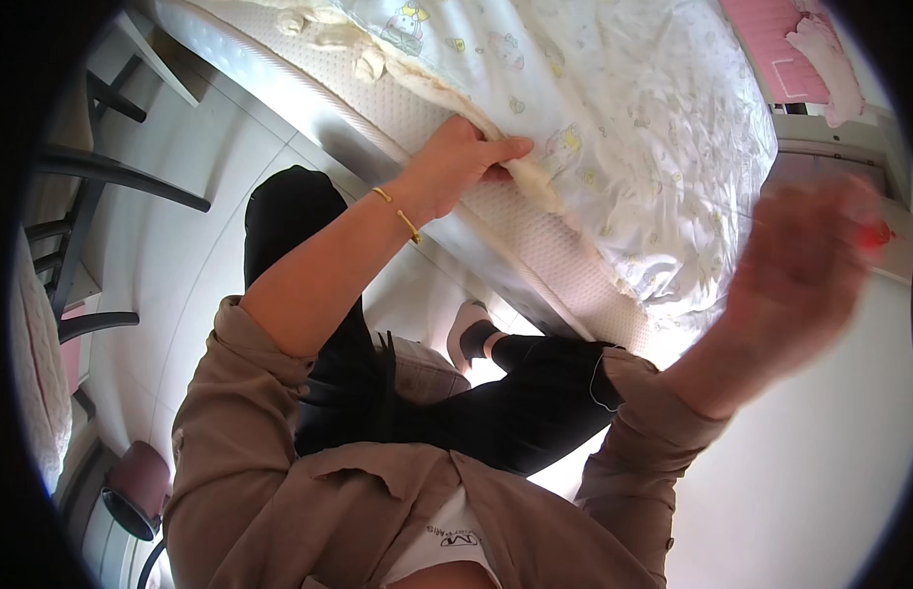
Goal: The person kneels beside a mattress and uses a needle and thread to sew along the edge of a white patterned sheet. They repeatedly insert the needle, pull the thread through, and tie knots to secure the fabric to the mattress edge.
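The left hand (466, 162) pinched the cream edge (532, 183) of a white cartoon-printed fabric cover (623, 128) on the far cream dotted mattress (533, 240). At right, the right hand (802, 255) blurred beside a small red object (875, 236), its grip unclear.

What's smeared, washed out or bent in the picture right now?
Head view: right hand motion-blurred, left hand fairly sharp; head view: glare washes out the floor by the shoe and the lower edge of the sheet; head view: floor lines curve at left, corners black.
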A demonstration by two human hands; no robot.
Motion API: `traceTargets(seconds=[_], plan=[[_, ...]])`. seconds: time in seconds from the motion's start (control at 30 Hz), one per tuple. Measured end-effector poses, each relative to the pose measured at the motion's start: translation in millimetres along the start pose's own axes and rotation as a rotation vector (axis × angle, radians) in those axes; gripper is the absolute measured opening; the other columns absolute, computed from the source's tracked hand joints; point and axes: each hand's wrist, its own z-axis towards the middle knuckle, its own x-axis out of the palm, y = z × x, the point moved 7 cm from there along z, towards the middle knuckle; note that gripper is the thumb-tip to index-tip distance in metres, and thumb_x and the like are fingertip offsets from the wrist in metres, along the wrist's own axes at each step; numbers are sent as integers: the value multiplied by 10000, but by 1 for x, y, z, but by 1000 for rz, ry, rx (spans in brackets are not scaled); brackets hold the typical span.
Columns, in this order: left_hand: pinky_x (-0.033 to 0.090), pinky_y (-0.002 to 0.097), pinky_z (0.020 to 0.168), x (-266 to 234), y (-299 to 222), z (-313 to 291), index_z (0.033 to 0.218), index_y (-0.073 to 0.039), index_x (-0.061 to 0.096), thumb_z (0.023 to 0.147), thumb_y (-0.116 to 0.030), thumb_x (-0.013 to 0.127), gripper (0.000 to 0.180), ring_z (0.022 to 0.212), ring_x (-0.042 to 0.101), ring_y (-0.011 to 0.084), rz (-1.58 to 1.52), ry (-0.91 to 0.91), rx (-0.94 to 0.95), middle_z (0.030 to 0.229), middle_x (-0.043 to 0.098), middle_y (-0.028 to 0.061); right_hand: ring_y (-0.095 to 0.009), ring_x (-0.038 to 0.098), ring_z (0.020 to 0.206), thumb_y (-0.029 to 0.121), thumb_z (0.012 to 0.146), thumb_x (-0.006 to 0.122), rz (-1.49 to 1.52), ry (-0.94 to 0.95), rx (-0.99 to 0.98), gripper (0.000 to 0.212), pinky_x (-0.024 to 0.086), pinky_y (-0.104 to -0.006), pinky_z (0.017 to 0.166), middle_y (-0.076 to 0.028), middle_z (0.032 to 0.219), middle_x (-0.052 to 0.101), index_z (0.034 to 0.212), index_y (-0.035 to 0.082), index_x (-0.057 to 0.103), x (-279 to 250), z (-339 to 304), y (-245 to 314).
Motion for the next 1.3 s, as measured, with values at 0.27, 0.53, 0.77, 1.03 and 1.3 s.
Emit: traceTargets(seconds=[0.27,0.53,0.77,1.03,1.3], plan=[[499,341,925,-4,-14,-2,1194,16,547,874,-256,677,439,1064,601,189,-172,-29,-49,1155,615,96,-28,333,496,73,925,541,-227,-186,403,100,240,-173,443,6,667,492,1005,16,563,-35,-13,-77],[498,306,903,-19,-20,-6,1140,10,581,866,-245,686,389,993,620,149,-95,-136,51,1079,641,67,-76,496,580,79,907,589,-730,51,405,74,413,-228,537,-45,831,668,944,31,632,-7,-36,-126],[501,296,877,-21,-21,-9,1099,1,611,858,-219,694,337,966,618,139,-106,-92,43,1036,647,56,-208,592,647,31,822,628,-1042,136,128,86,459,-305,571,-78,827,597,898,68,644,5,-34,-134],[492,279,856,-18,-22,-10,1047,5,636,861,-231,689,306,939,620,121,-69,-86,30,1004,656,55,-202,601,618,92,815,654,-1219,140,87,58,458,-312,543,-17,769,581,852,136,646,8,-34,-132],[494,280,858,-18,-20,-9,1044,18,634,866,-222,683,303,935,622,124,-77,-80,25,999,657,60,-195,596,597,154,839,653,-1246,124,88,11,444,-306,517,1,750,577,843,159,644,10,-33,-134]])
